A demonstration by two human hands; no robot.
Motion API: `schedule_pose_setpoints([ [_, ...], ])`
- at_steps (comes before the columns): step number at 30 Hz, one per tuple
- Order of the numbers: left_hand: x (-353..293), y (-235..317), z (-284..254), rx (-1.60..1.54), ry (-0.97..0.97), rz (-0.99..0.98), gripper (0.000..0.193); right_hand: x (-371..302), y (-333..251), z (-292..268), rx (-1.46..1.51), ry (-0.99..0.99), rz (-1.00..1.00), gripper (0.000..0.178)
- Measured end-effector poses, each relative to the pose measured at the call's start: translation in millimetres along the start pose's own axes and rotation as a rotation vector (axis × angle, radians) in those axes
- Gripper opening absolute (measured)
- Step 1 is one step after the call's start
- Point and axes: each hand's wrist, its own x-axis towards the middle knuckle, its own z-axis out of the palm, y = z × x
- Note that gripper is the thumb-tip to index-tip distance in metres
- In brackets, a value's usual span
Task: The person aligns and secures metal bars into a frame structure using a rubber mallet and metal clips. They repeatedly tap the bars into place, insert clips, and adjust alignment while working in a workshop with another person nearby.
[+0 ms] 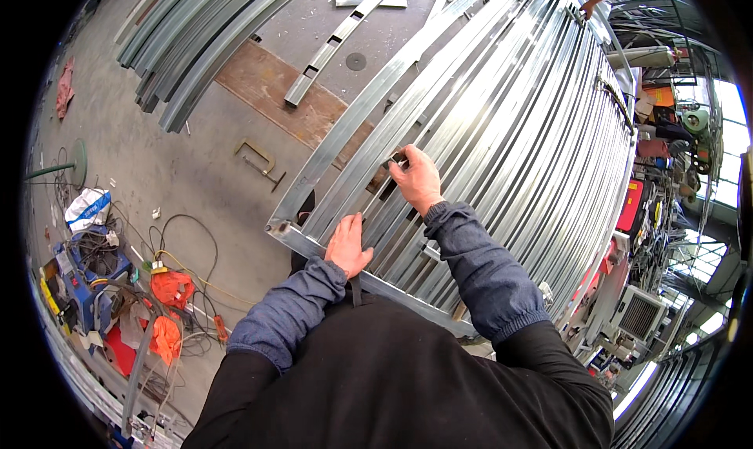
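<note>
My left hand (347, 247) lies with outstretched fingers on the near end of the silvery metal bars, close to the frame's front rail (294, 239). Farther out and to the right, my right hand (418, 181) is closed, thumb and fingers curled together over the bars. A small dark, shiny bit shows at those fingertips, too small to name. Beneath both hands a wide row of long metal bars (502, 135) runs away from me, packed closely on the right. Two wider bars (333, 157) edge the left side, with gaps beside them.
A C-clamp (257, 160) lies on the floor to the left. Metal channels (196, 41) are stacked at the far left; a notched bar (337, 45) lies ahead. Cables and a blue machine (92, 261) occupy the lower left. Another person's hand (588, 8) touches the bars' far end.
</note>
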Motion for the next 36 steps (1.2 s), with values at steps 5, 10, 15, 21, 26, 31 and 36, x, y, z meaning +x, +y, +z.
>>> schedule_pose_setpoints([
  [5, 5.9, 17.5, -13.1, 0.212, -0.048, -0.065, 0.083, -4.5, 0.9, -0.3, -0.061, -0.005, -0.096, 0.028],
  [10, 10.0, 29.3, -35.3, 0.360, 0.064, 0.044, 0.066, -7.8, 5.7, -2.1, -0.052, 0.000, -0.130, 0.027],
  [15, 11.0, 21.0, -26.3, 0.277, 0.145, 0.048, 0.059, -5.0, 3.4, -4.9, -0.023, -0.023, -0.132, 0.026],
  [21, 9.1, 21.7, -18.5, 0.247, 0.240, 0.066, 0.068, -6.3, 15.9, 4.6, -0.122, -0.053, -0.128, 0.025],
  [26, 14.1, 25.4, -14.6, 0.251, 0.248, 0.005, 0.096, -2.5, 17.4, 19.9, -0.267, -0.039, -0.196, 0.025],
  [31, 24.2, 22.7, -10.6, 0.264, 0.253, -0.047, 0.108, -3.8, 18.5, 24.9, -0.271, 0.017, -0.208, 0.026],
  [36, 26.7, 21.8, -10.7, 0.246, 0.271, -0.046, 0.106, -1.8, 20.1, 26.3, -0.273, -0.031, -0.187, 0.032],
])
